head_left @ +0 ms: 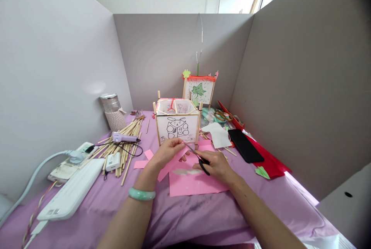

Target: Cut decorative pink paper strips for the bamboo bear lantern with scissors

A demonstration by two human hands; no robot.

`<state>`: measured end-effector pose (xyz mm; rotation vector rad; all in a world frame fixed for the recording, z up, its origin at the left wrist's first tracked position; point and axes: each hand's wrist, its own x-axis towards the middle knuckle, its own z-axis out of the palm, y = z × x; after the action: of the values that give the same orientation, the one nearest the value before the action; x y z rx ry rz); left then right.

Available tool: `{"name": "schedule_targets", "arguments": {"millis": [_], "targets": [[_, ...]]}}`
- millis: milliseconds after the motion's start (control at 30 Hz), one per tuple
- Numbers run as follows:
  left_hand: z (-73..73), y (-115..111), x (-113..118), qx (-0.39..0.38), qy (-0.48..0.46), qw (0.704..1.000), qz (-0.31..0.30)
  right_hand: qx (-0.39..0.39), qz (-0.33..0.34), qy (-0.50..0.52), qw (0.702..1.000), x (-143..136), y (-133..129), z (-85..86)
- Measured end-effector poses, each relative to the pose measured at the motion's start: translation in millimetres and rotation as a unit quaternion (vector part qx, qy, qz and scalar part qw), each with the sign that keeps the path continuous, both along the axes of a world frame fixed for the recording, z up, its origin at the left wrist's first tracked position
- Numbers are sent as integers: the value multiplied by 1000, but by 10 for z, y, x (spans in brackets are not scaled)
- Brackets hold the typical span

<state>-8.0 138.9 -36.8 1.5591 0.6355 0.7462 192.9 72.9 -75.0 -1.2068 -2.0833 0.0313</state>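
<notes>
My left hand (171, 152) pinches a strip of pink paper (171, 167), its fingers closed near the strip's upper end. Black-handled scissors (204, 165) are in my right hand (216, 166), their blades pointing up and left to the strip's edge beside my left fingertips. Under both hands lies a larger pink sheet (185, 185) with a whitish patch on it. Small pink pieces (141, 164) rest to the left. Just behind my hands stands a box-shaped lantern (178, 127) of sticks and white panels, with a drawn animal figure on its front and a red string on top.
Wooden sticks (124, 156), a lilac glue gun (124, 137), a power strip (72, 164), a white case (71, 191) and a jar (111, 112) are at left. Behind stands a second lantern (199, 88). At right are a black phone (245, 146), red material (269, 160) and white paper (218, 135).
</notes>
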Motion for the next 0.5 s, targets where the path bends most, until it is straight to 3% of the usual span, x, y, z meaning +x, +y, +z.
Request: {"name": "schedule_targets", "arguments": {"millis": [500], "targets": [[12,-31,3,21,16,999,-36,20,-4,2,1000,-45,2,0]]}}
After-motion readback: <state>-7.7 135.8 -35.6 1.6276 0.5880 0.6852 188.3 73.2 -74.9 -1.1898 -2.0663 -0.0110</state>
